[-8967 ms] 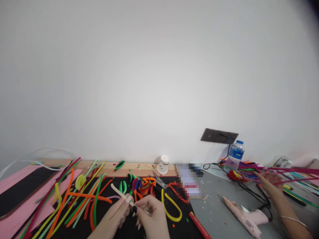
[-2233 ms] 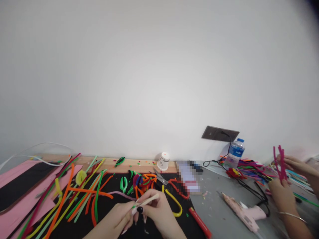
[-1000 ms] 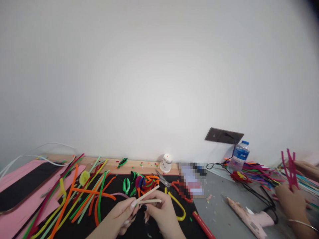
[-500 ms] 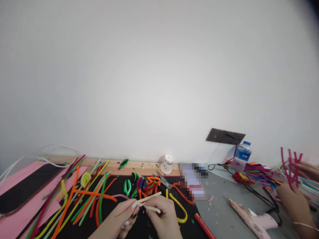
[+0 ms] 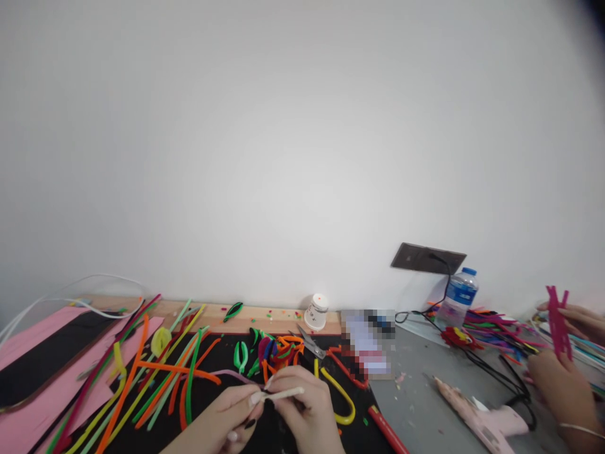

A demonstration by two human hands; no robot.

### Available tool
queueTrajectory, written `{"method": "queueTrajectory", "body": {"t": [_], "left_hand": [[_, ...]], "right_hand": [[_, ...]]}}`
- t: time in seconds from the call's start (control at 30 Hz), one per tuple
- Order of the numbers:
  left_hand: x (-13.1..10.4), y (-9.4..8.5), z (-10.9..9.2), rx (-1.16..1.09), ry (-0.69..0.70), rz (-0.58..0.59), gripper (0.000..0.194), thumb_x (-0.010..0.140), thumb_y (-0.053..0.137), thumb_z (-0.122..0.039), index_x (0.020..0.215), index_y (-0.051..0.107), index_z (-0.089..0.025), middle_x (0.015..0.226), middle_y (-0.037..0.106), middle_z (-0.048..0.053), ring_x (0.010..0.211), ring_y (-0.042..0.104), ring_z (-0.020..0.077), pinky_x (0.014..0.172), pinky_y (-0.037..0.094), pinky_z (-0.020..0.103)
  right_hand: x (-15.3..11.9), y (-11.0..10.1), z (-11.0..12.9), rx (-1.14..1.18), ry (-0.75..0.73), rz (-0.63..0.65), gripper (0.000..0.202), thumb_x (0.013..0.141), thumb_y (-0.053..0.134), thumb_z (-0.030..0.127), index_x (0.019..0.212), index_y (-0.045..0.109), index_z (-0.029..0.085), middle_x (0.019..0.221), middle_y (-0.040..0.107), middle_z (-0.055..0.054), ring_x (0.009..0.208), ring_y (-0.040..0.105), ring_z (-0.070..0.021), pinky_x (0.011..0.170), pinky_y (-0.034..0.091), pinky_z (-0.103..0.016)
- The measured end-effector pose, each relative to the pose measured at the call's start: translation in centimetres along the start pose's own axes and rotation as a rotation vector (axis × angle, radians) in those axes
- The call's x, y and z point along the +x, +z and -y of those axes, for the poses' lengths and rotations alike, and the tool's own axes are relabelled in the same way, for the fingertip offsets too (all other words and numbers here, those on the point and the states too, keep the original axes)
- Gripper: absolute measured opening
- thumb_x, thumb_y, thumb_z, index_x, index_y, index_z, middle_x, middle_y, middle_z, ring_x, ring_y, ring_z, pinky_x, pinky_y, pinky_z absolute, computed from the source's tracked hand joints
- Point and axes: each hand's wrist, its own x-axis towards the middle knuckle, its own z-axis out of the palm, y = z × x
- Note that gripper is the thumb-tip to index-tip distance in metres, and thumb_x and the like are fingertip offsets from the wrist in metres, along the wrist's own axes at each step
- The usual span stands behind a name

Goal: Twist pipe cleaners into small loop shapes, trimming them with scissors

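Note:
A cream pipe cleaner (image 5: 287,393) is pinched between my two hands at the bottom centre, its free end pointing right. My left hand (image 5: 231,413) grips it near the bend, with dark nails showing. My right hand (image 5: 305,403) has its fingers closed round the same piece from the other side. Just beyond them lie orange loops (image 5: 289,347), green loops (image 5: 241,357) and open scissors (image 5: 312,343) on a black mat. A yellow bent pipe cleaner (image 5: 347,403) rests right of my right hand.
Loose coloured pipe cleaners (image 5: 182,372) and a black phone-like slab (image 5: 51,356) lie left. A paper cup (image 5: 316,312) stands behind. Right are a red marker (image 5: 387,430), pink glue gun (image 5: 486,419), bottle (image 5: 458,296) and another person's hands (image 5: 560,384) with magenta pipe cleaners.
The cream piece's two spread arms now appear as one, pressed together by my right hand, whose fingers have moved up and left. The other person's magenta pipe cleaners are closer together.

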Motion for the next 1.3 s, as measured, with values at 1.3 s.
{"method": "queueTrajectory", "body": {"t": [1.3], "left_hand": [[-1.1,0.2,-1.0,0.069,0.055,0.027,0.044,0.064,0.058,-0.060,0.060,0.044,-0.019,0.039,0.033,-0.012,0.031,0.012,0.0016,0.031,0.005,0.020]], "right_hand": [[-0.2,-0.3,-0.4,-0.208,0.097,0.184,0.012,0.074,0.060,0.008,0.076,0.066,0.017,0.070,0.062,-0.002,0.067,0.055,-0.0139,0.062,0.039,-0.020]]}}
